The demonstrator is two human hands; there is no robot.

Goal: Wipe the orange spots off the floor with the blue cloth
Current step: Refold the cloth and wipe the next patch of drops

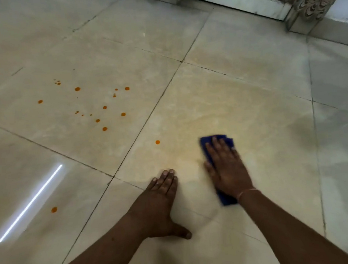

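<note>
We press the right hand point(227, 169) flat, fingers spread, on the blue cloth point(214, 141) against the floor point(250, 94). Our left hand point(161, 199) rests open on bare tile beside it, holding nothing. Most orange spots point(104, 129) lie beyond the left hand (one point(157, 142) sits just ahead of it).

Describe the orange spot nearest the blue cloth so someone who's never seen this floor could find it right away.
Start at the large beige floor tile where the right hand presses the folded blue cloth flat. Look just left of the cloth, near that tile's left grout line, for a single round orange spot. Unlike the scattered cluster on the neighbouring tile, it sits alone.
</note>
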